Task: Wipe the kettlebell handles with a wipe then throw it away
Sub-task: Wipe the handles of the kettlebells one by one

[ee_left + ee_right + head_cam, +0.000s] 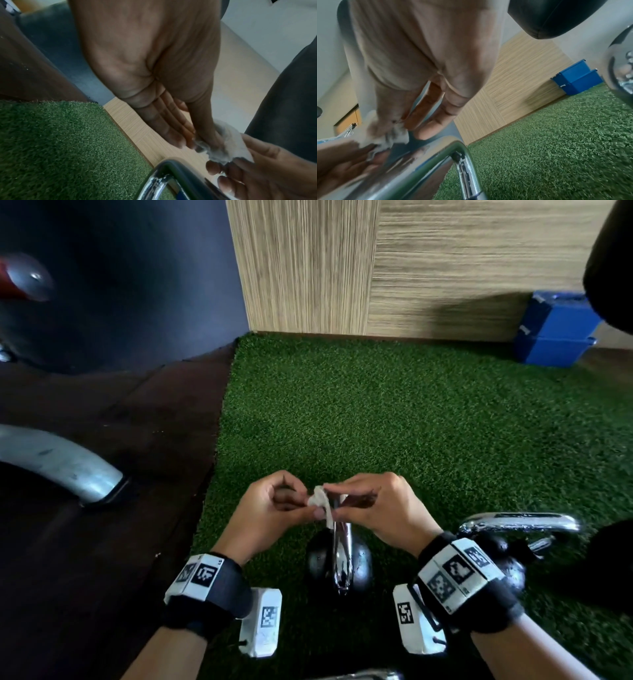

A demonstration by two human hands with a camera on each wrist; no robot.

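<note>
A crumpled white wipe point(321, 505) hangs between both hands just above the chrome handle point(342, 556) of a black kettlebell point(320, 563) on the green turf. My left hand point(274, 508) pinches the wipe's left part with thumb and fingers. My right hand point(373, 508) pinches its right part. In the left wrist view the wipe point(228, 142) sits at my left fingertips, with the handle point(171, 174) just below. The right wrist view shows the wipe point(388, 136) above the handle point(419, 162). A second kettlebell point(503, 549) with a chrome handle point(520, 523) stands to the right.
Green turf point(411, 422) spreads ahead to a wood-grain wall point(411, 268). Stacked blue bins point(555, 330) stand at the far right corner. Dark flooring point(120, 474) and a grey metal machine foot point(61, 460) lie to the left. Another chrome handle point(359, 674) shows at the bottom edge.
</note>
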